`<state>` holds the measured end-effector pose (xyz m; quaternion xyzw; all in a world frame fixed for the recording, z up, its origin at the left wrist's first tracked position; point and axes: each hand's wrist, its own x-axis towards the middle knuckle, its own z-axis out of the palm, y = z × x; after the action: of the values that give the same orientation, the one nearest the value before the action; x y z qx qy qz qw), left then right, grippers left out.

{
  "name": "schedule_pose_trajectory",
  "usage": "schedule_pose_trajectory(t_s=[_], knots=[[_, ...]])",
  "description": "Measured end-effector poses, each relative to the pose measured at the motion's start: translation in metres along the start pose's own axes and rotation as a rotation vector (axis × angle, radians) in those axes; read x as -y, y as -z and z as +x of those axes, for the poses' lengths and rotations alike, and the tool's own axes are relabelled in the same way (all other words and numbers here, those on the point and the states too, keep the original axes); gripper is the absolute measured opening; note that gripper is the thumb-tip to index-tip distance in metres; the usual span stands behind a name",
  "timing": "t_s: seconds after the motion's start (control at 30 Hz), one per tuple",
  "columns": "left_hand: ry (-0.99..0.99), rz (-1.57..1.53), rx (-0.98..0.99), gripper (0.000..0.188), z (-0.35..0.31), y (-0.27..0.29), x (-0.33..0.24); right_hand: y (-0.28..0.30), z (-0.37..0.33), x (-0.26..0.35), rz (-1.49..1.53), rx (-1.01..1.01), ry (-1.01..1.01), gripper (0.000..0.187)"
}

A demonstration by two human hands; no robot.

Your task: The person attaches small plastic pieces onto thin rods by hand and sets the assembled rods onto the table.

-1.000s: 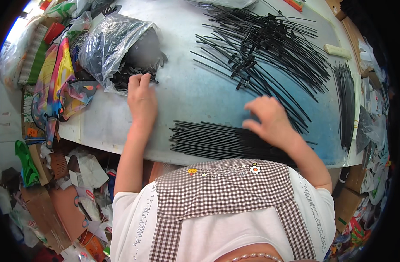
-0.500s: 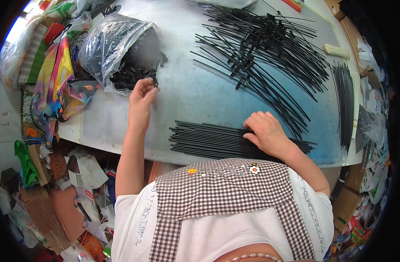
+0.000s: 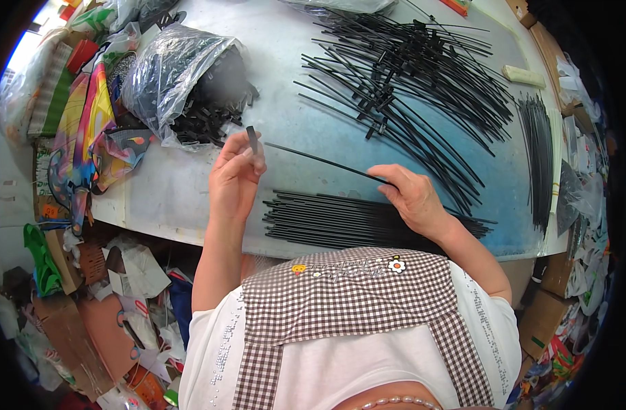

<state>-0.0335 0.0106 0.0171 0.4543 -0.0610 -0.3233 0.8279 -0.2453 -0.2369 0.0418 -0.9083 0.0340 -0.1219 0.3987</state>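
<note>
Evidently, our left hand (image 3: 235, 179) pinches small, flat, black plastic-looking strip (image 3: 252, 140); our right hand (image 3: 414, 199) grasps slim black rod (image 3: 320, 158), its ten-o'clock tip bare, perhaps for control (touching strip? we can't tell). Parallel black rods (image 3: 326, 217) lie at six o'clock, likely for easy reach.

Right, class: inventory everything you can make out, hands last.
Table: one, whitish-blue, centre
Bag: one, clear, table's left
Pieces: many, black, bag's mouth
Held piece: one, black, left-centre
Held rod: one, black, centre
Loose rods: many, black, near edge
Rod pile: one, black, upper right
Thin rods: many, black, right edge
Block: one, cream, upper right
Fabric: uncounted, multicoloured, left
Clutter: uncountable, mixed, sides
Apron: one, brown-and-white, front
Shirt: one, white, under apron
Left hand: one, bare, gripping held piece
Right hand: one, bare, gripping held rod
</note>
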Motion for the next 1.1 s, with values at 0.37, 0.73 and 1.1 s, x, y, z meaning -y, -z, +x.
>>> schedule_pose_trajectory(t_s=[0.37, 0.73, 1.1], knots=[[0.077, -0.315, 0.179, 0.03, 0.003, -0.001, 0.007, -0.006, 0.003, -0.003, -0.039, -0.034, 0.026, 0.036], [0.083, -0.46, 0.258, 0.033, 0.005, -0.003, 0.011, -0.001, -0.002, 0.003, -0.212, -0.176, 0.14, 0.042], [0.11, -0.448, 0.235, 0.034, 0.001, -0.008, 0.007, 0.002, -0.001, 0.005, -0.164, -0.186, 0.165, 0.047]])
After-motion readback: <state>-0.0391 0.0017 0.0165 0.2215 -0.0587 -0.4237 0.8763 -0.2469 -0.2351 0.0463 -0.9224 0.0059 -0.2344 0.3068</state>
